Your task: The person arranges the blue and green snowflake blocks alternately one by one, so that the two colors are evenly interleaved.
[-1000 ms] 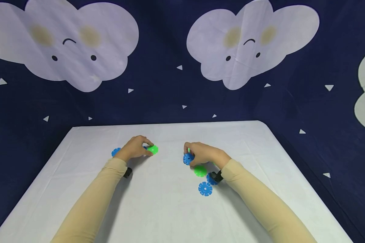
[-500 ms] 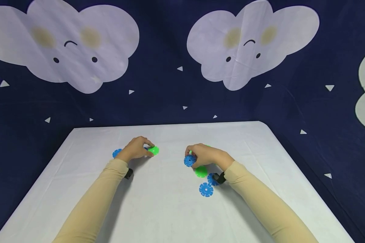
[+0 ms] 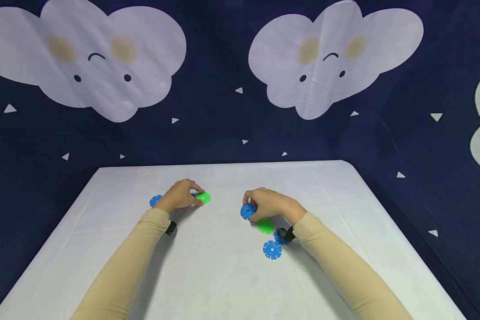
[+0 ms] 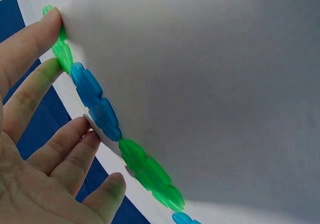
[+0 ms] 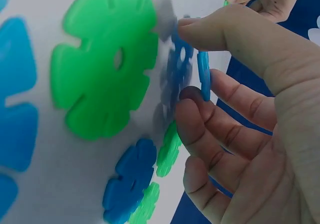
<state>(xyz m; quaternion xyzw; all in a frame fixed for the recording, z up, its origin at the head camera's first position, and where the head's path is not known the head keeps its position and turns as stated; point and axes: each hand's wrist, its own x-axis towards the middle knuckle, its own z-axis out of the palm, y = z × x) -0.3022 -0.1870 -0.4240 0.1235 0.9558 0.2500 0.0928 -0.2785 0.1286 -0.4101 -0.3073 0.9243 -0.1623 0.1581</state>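
My left hand (image 3: pixel 180 194) pinches a green snowflake disc (image 3: pixel 205 198) at its edges between thumb and fingertips. In the left wrist view this disc ends a row on the white surface. Beside it come a blue disc (image 4: pixel 95 101), a green disc (image 4: pixel 151 174) and another blue one (image 4: pixel 184 218). My right hand (image 3: pixel 269 202) holds a blue snowflake disc (image 3: pixel 246 212) between thumb and fingers, its slotted face toward the head camera. The right wrist view shows a blue disc (image 5: pixel 204 76) edge-on at the fingers, with a blurred, darker blue disc shape (image 5: pixel 179 63) behind the thumb tip.
Under and in front of the right hand lie a green disc (image 3: pixel 266 226) and blue discs (image 3: pixel 272 250), one partly covered by the wrist camera (image 3: pixel 286 234). Further blue and green discs (image 5: pixel 170 149) show beyond. A dark cloud-print cloth (image 3: pixel 212 89) hangs behind the white table (image 3: pixel 216 275).
The head view has shifted slightly. Both hands keep their grip on the discs, and the blue disc in the right hand has moved only slightly.
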